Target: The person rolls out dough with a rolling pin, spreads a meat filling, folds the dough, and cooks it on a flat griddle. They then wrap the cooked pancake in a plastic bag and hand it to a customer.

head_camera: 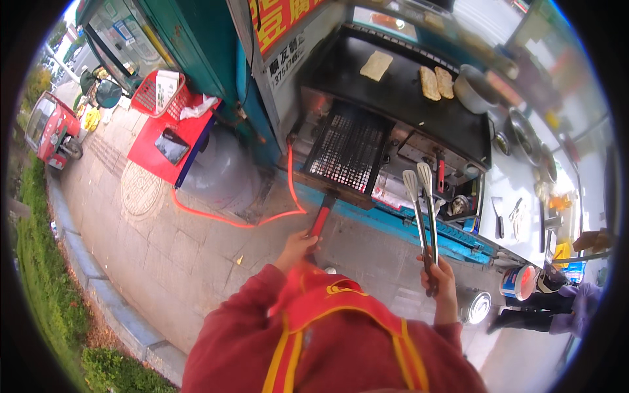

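Observation:
My left hand (298, 247) grips the red and black handle (322, 218) of a perforated metal grill tray (348, 156). The tray sits partly in the opening beneath a black flat griddle (339, 64). In my right hand (441, 277) is a pair of metal tongs (425, 221), held upright with the slotted tips pointing away from me and slightly apart; nothing is between them. On the griddle lie a pale square flatbread (376, 66) and two browned flatbread pieces (430, 83) (444, 82), side by side.
A metal pot (472, 91) stands at the griddle's right end. The white counter (506, 189) holds a spatula (498, 216) and bowls. At left, a red table (147, 152) bears a phone (172, 146) and basket (167, 98), near a grey gas cylinder (216, 172) and orange hose (245, 225). Another person's legs (530, 312) show right.

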`<state>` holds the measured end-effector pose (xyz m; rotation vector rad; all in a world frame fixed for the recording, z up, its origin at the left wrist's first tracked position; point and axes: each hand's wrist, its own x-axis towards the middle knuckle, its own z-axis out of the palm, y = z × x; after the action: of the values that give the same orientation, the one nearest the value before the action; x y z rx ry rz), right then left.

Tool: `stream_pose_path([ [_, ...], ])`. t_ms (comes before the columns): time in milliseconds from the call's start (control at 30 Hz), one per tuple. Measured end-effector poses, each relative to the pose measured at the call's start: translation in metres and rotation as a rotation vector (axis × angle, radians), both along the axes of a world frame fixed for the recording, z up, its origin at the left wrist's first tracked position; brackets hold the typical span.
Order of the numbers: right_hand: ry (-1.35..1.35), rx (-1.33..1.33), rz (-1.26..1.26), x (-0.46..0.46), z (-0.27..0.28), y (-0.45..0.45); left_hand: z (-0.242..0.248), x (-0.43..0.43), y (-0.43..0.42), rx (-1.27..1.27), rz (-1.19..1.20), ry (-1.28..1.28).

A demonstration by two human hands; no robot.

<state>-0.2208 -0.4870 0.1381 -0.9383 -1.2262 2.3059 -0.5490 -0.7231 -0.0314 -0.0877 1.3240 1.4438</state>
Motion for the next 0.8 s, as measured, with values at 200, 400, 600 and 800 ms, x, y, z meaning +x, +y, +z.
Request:
stream_pose_path([
  [200,-0.101,0.088,0.078,-0.091,0.004,0.086,-0.020,-0.059,0.118,0.126,0.044,0.047],
  [400,-0.228,0.082,0.042,-0.254,-0.016,0.212,-0.014,-0.113,0.218,0.113,0.004,0.085],
  [600,-0.291,0.011,0.014,-0.324,-0.040,0.278,-0.014,-0.142,0.267,0.100,-0.098,0.090],
  [800,-0.304,0.034,0.055,-0.350,-0.062,0.292,-0.009,-0.147,0.279,0.134,-0.102,0.074],
])
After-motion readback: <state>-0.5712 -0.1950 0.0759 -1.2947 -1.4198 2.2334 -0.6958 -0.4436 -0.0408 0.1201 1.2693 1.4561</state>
